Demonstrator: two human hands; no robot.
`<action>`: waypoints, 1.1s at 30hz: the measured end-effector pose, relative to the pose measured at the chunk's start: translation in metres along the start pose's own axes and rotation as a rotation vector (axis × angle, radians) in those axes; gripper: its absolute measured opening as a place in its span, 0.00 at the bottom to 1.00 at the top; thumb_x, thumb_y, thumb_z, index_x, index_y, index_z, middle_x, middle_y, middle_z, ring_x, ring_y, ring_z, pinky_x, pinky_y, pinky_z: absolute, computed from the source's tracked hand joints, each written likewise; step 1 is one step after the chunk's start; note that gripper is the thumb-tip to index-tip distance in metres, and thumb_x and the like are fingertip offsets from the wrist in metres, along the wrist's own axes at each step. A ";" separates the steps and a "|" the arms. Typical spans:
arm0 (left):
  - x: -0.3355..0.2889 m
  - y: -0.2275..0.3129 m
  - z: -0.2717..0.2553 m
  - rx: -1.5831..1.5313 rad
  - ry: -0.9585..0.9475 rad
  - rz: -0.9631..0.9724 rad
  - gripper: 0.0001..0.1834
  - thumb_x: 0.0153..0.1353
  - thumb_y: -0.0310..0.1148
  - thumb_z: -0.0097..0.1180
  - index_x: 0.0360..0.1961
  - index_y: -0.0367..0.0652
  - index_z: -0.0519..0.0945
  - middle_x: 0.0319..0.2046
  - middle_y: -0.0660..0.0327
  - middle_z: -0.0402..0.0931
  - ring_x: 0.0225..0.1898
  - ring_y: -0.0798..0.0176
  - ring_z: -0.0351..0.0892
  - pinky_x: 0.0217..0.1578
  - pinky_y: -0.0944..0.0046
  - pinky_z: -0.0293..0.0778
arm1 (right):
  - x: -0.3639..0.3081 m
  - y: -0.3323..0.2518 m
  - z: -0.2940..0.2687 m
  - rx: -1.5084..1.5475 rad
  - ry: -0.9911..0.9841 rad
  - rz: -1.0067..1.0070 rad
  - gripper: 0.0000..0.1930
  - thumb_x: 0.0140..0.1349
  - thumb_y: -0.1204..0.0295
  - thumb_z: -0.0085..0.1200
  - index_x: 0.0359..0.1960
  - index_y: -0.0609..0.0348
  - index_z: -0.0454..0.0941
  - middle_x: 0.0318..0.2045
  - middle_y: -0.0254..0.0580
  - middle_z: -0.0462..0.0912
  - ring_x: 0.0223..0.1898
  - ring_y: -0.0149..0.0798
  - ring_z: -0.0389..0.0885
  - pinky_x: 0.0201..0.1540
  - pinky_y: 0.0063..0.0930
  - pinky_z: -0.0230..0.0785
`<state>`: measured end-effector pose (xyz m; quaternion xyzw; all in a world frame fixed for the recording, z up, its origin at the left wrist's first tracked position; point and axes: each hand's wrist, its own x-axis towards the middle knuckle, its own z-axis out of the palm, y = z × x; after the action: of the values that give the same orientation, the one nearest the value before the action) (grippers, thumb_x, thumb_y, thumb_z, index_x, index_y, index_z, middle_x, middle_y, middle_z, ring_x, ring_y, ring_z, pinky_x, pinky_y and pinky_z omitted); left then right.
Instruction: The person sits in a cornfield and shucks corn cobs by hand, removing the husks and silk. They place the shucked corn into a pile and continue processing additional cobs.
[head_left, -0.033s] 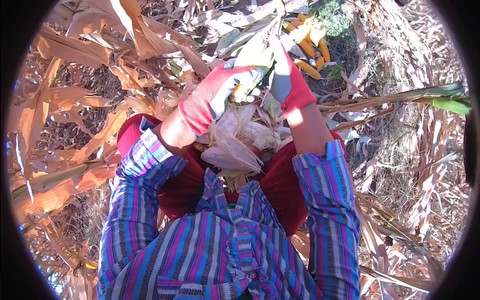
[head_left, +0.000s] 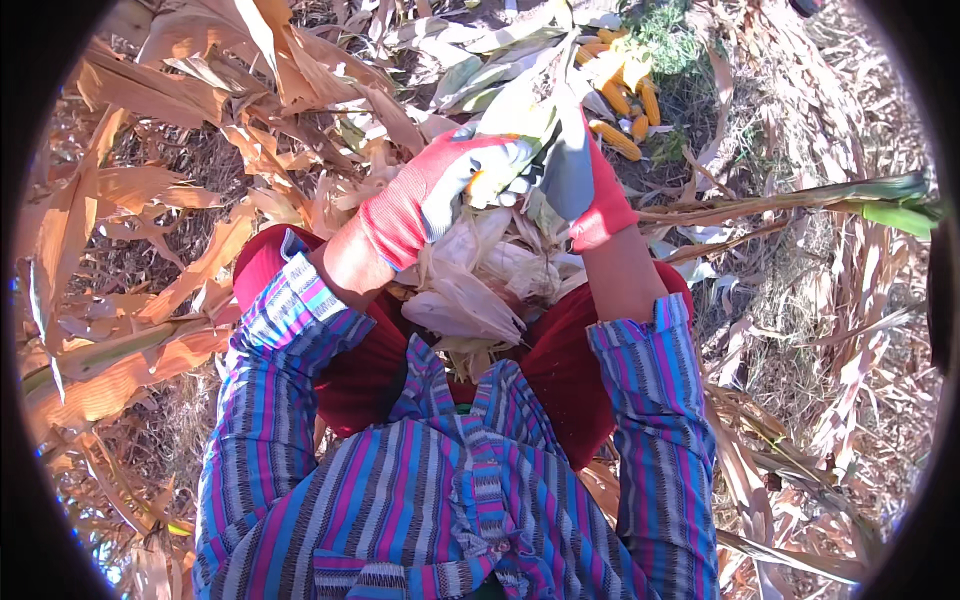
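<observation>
In front of my knees, my left hand (head_left: 445,185), in a red glove with a grey palm, is wrapped round an ear of corn (head_left: 484,186). Orange-yellow kernels show at the ear's near end, beside the gloved fingers. Pale green husk (head_left: 520,112) still covers its far part. My right hand (head_left: 592,185), gloved alike, is closed on the husk at the ear's right side; its fingertips are mostly hidden by leaves. Below both hands, a heap of pale stripped husks (head_left: 465,300) lies between my legs.
Bare yellow corn ears (head_left: 620,95) are piled on the ground beyond my right hand. Dry corn stalks and leaves (head_left: 150,200) crowd the left side. A long stalk (head_left: 780,203) juts across from the right. Dry straw (head_left: 800,330) covers the ground there.
My right hand has come a little toward me, drawing the husk with it. My left hand keeps its hold on the ear almost in place.
</observation>
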<state>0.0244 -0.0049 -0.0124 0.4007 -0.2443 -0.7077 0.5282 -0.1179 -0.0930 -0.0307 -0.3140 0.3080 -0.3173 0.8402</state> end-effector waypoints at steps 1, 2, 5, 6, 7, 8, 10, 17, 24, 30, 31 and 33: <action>-0.012 -0.001 -0.008 0.176 -0.057 0.162 0.15 0.59 0.30 0.53 0.47 0.34 0.74 0.39 0.57 0.77 0.36 0.64 0.78 0.36 0.68 0.76 | -0.006 0.006 -0.014 0.062 -0.092 0.125 0.26 0.65 0.51 0.39 0.53 0.60 0.68 0.44 0.41 0.77 0.41 0.32 0.78 0.42 0.27 0.73; -0.002 -0.006 0.006 0.361 -0.217 0.306 0.15 0.60 0.25 0.51 0.49 0.33 0.72 0.42 0.54 0.75 0.41 0.61 0.78 0.39 0.66 0.75 | -0.030 -0.008 -0.043 0.126 -0.113 0.166 0.27 0.64 0.50 0.40 0.54 0.59 0.68 0.46 0.42 0.76 0.42 0.32 0.77 0.42 0.28 0.73; 0.001 -0.021 -0.002 0.456 -0.313 0.449 0.15 0.61 0.26 0.49 0.49 0.32 0.71 0.44 0.53 0.74 0.41 0.62 0.77 0.41 0.64 0.74 | -0.061 -0.002 -0.036 -0.392 0.153 -0.041 0.25 0.66 0.52 0.40 0.51 0.62 0.69 0.39 0.44 0.79 0.36 0.33 0.80 0.36 0.25 0.73; 0.001 -0.019 -0.006 0.727 -0.358 0.672 0.16 0.62 0.28 0.50 0.49 0.32 0.71 0.44 0.53 0.74 0.40 0.62 0.77 0.41 0.64 0.74 | -0.058 0.000 -0.035 -0.399 0.153 -0.055 0.24 0.66 0.52 0.40 0.50 0.62 0.69 0.38 0.44 0.79 0.35 0.33 0.80 0.36 0.25 0.73; 0.001 -0.013 0.000 0.728 -0.357 0.627 0.16 0.61 0.30 0.51 0.49 0.32 0.71 0.44 0.54 0.74 0.39 0.63 0.77 0.40 0.65 0.74 | -0.057 -0.001 -0.035 -0.409 0.170 -0.082 0.24 0.67 0.53 0.40 0.50 0.62 0.70 0.37 0.45 0.80 0.34 0.34 0.80 0.36 0.25 0.73; -0.002 -0.008 0.007 0.729 -0.357 0.582 0.17 0.61 0.31 0.52 0.49 0.33 0.72 0.44 0.54 0.74 0.39 0.64 0.76 0.39 0.65 0.74 | -0.058 -0.002 -0.035 -0.420 0.186 -0.109 0.24 0.67 0.53 0.40 0.50 0.62 0.70 0.37 0.45 0.80 0.34 0.35 0.81 0.36 0.25 0.73; -0.009 -0.004 0.020 0.560 -0.234 0.331 0.18 0.59 0.33 0.54 0.49 0.34 0.72 0.44 0.56 0.75 0.37 0.66 0.76 0.37 0.67 0.74 | -0.059 -0.011 -0.030 -0.262 0.152 -0.131 0.22 0.66 0.56 0.43 0.49 0.63 0.72 0.35 0.45 0.81 0.32 0.35 0.81 0.35 0.24 0.72; -0.004 -0.031 0.014 0.502 0.006 0.216 0.30 0.54 0.33 0.58 0.58 0.39 0.64 0.41 0.63 0.74 0.32 0.75 0.73 0.29 0.77 0.69 | -0.075 -0.021 -0.006 -0.543 0.128 -0.115 0.16 0.63 0.63 0.50 0.45 0.63 0.73 0.29 0.32 0.77 0.29 0.23 0.74 0.32 0.17 0.69; 0.001 -0.022 0.035 0.287 -0.087 0.125 0.26 0.58 0.31 0.55 0.56 0.37 0.66 0.45 0.62 0.73 0.44 0.71 0.72 0.44 0.70 0.69 | -0.080 -0.027 -0.022 -0.581 0.181 -0.171 0.16 0.64 0.60 0.47 0.32 0.61 0.76 0.23 0.32 0.77 0.24 0.24 0.73 0.27 0.17 0.64; 0.003 -0.031 0.023 0.270 -0.198 0.110 0.21 0.63 0.39 0.46 0.51 0.35 0.71 0.46 0.59 0.73 0.46 0.69 0.72 0.47 0.69 0.67 | -0.082 -0.024 -0.032 -0.552 0.172 -0.238 0.16 0.66 0.61 0.46 0.32 0.64 0.75 0.20 0.36 0.79 0.22 0.26 0.76 0.25 0.16 0.65; -0.002 -0.022 0.033 0.200 -0.173 0.072 0.21 0.65 0.41 0.43 0.50 0.34 0.72 0.46 0.58 0.73 0.46 0.68 0.72 0.47 0.68 0.67 | -0.081 -0.021 -0.032 -0.473 0.140 -0.261 0.16 0.66 0.61 0.45 0.31 0.64 0.75 0.19 0.37 0.78 0.22 0.27 0.77 0.25 0.17 0.65; 0.000 -0.025 0.030 0.169 -0.166 0.066 0.24 0.62 0.42 0.47 0.53 0.34 0.69 0.43 0.58 0.73 0.41 0.68 0.74 0.42 0.68 0.71 | -0.080 -0.020 -0.032 -0.451 0.135 -0.240 0.13 0.66 0.65 0.46 0.32 0.64 0.75 0.21 0.37 0.80 0.22 0.26 0.77 0.25 0.16 0.66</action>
<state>-0.0137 0.0010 -0.0145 0.3756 -0.3591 -0.6976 0.4932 -0.1962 -0.0578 -0.0104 -0.5054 0.3870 -0.3582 0.6830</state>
